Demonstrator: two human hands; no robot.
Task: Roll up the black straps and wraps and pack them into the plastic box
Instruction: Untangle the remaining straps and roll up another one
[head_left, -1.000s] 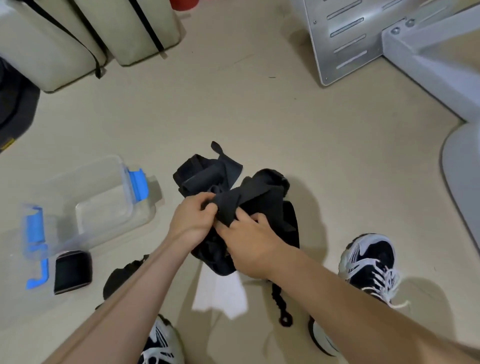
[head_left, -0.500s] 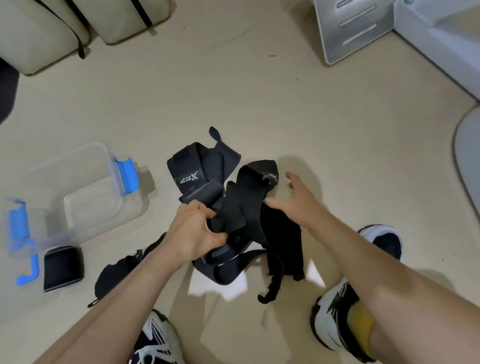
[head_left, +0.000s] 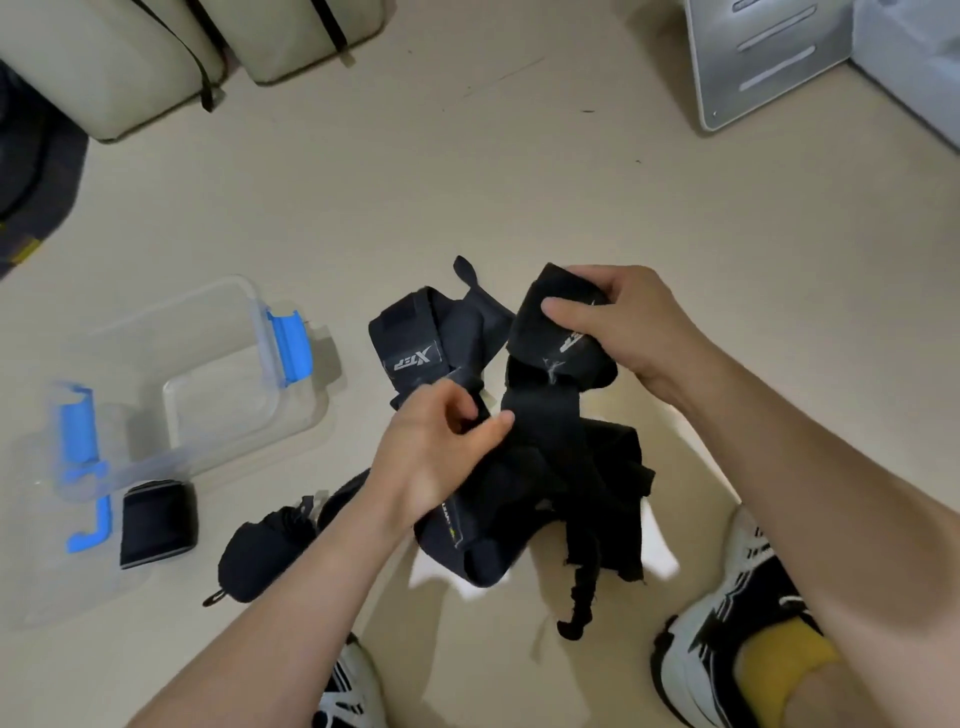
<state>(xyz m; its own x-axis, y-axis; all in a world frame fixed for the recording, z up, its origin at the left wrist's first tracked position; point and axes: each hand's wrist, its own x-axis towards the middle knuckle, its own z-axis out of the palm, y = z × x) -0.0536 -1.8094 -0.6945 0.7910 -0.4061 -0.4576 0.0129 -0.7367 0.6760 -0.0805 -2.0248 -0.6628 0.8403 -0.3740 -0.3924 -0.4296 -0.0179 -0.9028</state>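
The tangle of black straps (head_left: 550, 499) lies nearest the person, on the floor (head_left: 519, 182). The left hand (head_left: 441, 457) pinches one band at its middle. At one o'clock the right hand (head_left: 628, 332) grips the folded end of a wide wrap (head_left: 550, 338). The fabric looks light, limp and snag-prone, so it is best taken by a free end. A rolled wrap (head_left: 156, 522) lies at nine o'clock, just beside the plastic box (head_left: 257, 312) beyond.

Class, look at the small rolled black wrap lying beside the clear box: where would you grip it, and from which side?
Probably from above, pinching the rolled wrap across its near and far edges: it lies flat as a compact block, and a blue latch crowds its left side.
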